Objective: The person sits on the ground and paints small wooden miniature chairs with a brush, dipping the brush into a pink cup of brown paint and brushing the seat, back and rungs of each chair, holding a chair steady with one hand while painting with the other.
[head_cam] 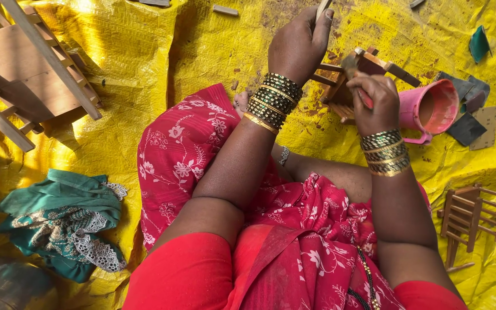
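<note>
Up top, the left hand [298,43] is closed around a thin stick [322,8]. Beside it, the right hand [373,102] grips a brush [351,68] tight, its head touching the small wooden frame [358,80] on the yellow tarp [202,40], just beside a pink mug [429,110].

Strong daylight falls on the yellow tarp [144,51], which shines with glare along its creases at the upper left and upper right. The crumpled folds throw soft, short shadows, and a darker patch lies under the large wooden frame [24,74] at the left. Colours are saturated, the red cloth [294,229] especially vivid. The middle is sharp: bangles and printed flowers read clearly. The lower left corner is dim and out of focus around a blurred metal vessel [1,290]. Straight edges bow slightly toward the borders, a wide-angle stretch.
</note>
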`<state>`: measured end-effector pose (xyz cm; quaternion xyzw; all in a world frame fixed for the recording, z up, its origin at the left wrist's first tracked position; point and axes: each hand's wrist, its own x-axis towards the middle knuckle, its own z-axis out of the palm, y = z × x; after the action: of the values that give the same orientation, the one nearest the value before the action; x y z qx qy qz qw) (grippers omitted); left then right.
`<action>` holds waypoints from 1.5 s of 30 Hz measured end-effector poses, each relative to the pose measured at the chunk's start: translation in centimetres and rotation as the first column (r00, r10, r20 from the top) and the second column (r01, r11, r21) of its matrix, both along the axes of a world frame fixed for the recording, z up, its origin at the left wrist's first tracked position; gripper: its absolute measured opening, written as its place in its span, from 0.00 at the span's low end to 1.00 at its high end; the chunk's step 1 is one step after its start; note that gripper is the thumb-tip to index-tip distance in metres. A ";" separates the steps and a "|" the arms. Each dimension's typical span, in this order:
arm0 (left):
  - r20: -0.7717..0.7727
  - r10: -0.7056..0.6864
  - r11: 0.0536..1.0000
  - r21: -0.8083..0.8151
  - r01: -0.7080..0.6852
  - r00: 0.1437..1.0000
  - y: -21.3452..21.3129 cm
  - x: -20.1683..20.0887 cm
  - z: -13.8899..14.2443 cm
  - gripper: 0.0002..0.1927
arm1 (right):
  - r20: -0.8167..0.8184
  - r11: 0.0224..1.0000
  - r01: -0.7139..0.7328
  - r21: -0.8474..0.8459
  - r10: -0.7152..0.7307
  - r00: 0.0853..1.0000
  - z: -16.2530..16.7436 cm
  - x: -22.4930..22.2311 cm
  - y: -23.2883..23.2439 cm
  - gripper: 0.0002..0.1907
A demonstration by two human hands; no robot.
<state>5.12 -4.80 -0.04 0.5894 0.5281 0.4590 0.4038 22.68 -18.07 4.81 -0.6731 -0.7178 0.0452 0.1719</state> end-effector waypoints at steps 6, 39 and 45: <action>-0.021 -0.027 0.999 -0.026 0.026 0.999 0.0 -0.1 0.1 0.18 | -0.013 0.998 -0.023 0.058 0.023 1.000 0.6 -0.2 0.4 0.09; -0.014 0.021 0.999 0.047 -0.020 1.000 0.0 0.0 -0.6 0.19 | -0.571 0.979 0.203 -0.010 -0.172 0.803 0.1 0.8 -2.0 0.06; -0.058 0.037 0.999 0.034 -0.035 0.998 0.3 0.1 -1.7 0.22 | -0.537 0.986 0.167 -0.012 -0.147 0.830 -0.1 0.6 -3.8 0.06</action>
<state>5.23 -4.53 -1.75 0.5996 0.5428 0.4573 0.3698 23.32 -21.90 4.74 -0.6871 -0.5840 0.2043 0.3808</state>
